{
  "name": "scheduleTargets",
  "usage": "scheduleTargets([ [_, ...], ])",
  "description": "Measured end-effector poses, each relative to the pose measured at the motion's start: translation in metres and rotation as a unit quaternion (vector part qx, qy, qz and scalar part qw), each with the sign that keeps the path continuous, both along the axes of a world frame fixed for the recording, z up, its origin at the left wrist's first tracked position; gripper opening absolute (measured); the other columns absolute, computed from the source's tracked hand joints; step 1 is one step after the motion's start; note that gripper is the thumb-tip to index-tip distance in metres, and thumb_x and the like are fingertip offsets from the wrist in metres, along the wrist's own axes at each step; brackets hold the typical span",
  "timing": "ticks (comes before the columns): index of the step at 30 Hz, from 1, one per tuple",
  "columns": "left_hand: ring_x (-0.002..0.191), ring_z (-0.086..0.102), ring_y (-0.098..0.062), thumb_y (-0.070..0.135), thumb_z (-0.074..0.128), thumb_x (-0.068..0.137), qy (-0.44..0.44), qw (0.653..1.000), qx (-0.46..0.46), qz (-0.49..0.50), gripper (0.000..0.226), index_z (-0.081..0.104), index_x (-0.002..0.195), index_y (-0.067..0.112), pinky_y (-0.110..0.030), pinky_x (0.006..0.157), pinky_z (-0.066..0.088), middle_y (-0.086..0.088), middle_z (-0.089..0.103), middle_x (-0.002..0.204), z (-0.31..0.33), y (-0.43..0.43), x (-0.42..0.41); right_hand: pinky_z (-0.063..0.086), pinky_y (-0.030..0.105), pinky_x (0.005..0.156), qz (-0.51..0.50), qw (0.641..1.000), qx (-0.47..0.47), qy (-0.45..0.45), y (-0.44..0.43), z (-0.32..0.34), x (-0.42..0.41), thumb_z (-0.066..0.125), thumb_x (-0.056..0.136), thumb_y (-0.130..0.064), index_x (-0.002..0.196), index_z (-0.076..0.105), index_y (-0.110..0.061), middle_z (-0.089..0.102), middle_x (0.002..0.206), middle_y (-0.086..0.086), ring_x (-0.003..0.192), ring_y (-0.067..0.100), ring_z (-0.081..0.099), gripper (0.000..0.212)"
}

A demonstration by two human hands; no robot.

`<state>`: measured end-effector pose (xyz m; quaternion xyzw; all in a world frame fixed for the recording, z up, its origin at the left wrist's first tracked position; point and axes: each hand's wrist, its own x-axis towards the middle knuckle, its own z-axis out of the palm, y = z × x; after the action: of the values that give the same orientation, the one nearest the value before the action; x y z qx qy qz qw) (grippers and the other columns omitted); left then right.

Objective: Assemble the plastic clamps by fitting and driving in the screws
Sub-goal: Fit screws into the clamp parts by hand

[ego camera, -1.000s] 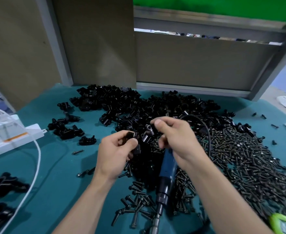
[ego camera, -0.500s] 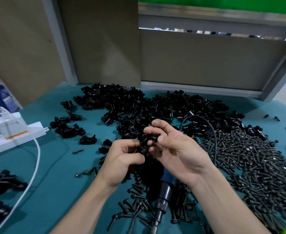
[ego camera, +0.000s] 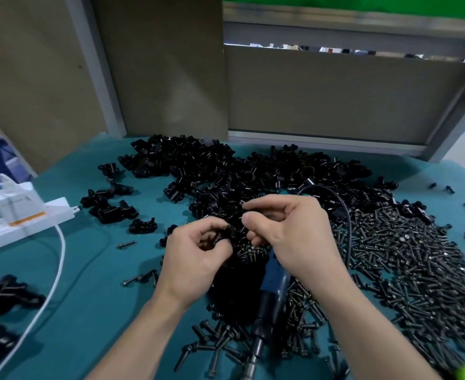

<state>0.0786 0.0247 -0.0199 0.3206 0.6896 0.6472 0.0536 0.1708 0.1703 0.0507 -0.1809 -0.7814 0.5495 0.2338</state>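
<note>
My left hand grips a small black plastic clamp part between thumb and curled fingers, just above the table. My right hand is right beside it, thumb and forefinger curled at the part's right side. A blue electric screwdriver is tucked under the right palm, held by the lower fingers, with its bit pointing toward me. A big heap of black clamp parts lies behind the hands. A wide spread of dark screws covers the right side.
The teal table mat carries loose screws near the front edge and a small group of clamps at the left. A white power strip with a white cable sits far left. The screwdriver's black cord arcs over the screws.
My two hands have come together from a small gap, and the right fingers now close in on the clamp part held by the left. The screwdriver stays under the right palm.
</note>
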Motion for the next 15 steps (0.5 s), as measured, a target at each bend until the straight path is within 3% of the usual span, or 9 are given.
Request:
scheduleTargets([
  [4, 0.052, 0.046, -0.027, 0.029, 0.066, 0.081, 0.022, 0.999, -0.019, 0.013, 0.03, 0.058, 0.11, 0.03, -0.043, 0.051, 0.039, -0.007, 0.06, 0.061, -0.001, -0.001, 0.001, 0.06, 0.024, 0.062, -0.061, 0.997, 0.041, -0.002, -0.014, -0.006, 0.0, 0.085, 0.083, -0.024, 0.084, 0.079, -0.031, 0.074, 0.065, -0.011, 0.058, 0.008, 0.071, 0.009],
  [8, 0.055, 0.057, -0.024, 0.027, 0.065, 0.087, 0.045, 0.999, -0.025, -0.008, 0.027, 0.061, 0.113, 0.029, -0.044, 0.053, 0.048, 0.0, 0.069, 0.067, 0.0, -0.001, 0.003, 0.06, 0.021, 0.063, -0.031, 0.997, 0.033, -0.057, -0.016, -0.007, -0.001, 0.085, 0.081, -0.033, 0.092, 0.08, -0.033, 0.074, 0.066, -0.012, 0.058, 0.004, 0.071, 0.012],
  [11, 0.067, 0.065, -0.039, 0.03, 0.066, 0.089, 0.015, 0.999, 0.003, -0.031, 0.033, 0.064, 0.121, 0.033, -0.056, 0.064, 0.055, -0.01, 0.07, 0.073, 0.002, -0.001, 0.003, 0.064, 0.036, 0.078, 0.034, 0.996, -0.013, -0.078, -0.01, -0.002, -0.001, 0.082, 0.082, -0.023, 0.098, 0.078, -0.033, 0.076, 0.067, 0.0, 0.063, 0.01, 0.072, 0.02],
  [13, 0.069, 0.066, -0.039, 0.03, 0.069, 0.086, -0.034, 0.998, 0.039, -0.037, 0.031, 0.07, 0.117, 0.033, -0.048, 0.064, 0.056, -0.016, 0.069, 0.075, 0.005, -0.001, 0.004, 0.062, 0.046, 0.087, 0.075, 0.993, -0.047, -0.079, -0.002, 0.001, -0.001, 0.078, 0.082, -0.008, 0.103, 0.079, -0.03, 0.077, 0.072, 0.008, 0.066, 0.015, 0.07, 0.03],
  [15, 0.069, 0.068, -0.019, 0.021, 0.07, 0.085, -0.112, 0.988, 0.085, -0.057, 0.024, 0.076, 0.106, 0.03, -0.027, 0.062, 0.054, -0.006, 0.071, 0.074, 0.007, -0.001, 0.003, 0.062, 0.042, 0.087, 0.107, 0.989, -0.07, -0.075, 0.005, 0.002, 0.001, 0.076, 0.079, 0.001, 0.104, 0.081, -0.025, 0.077, 0.076, 0.014, 0.067, 0.018, 0.07, 0.036],
])
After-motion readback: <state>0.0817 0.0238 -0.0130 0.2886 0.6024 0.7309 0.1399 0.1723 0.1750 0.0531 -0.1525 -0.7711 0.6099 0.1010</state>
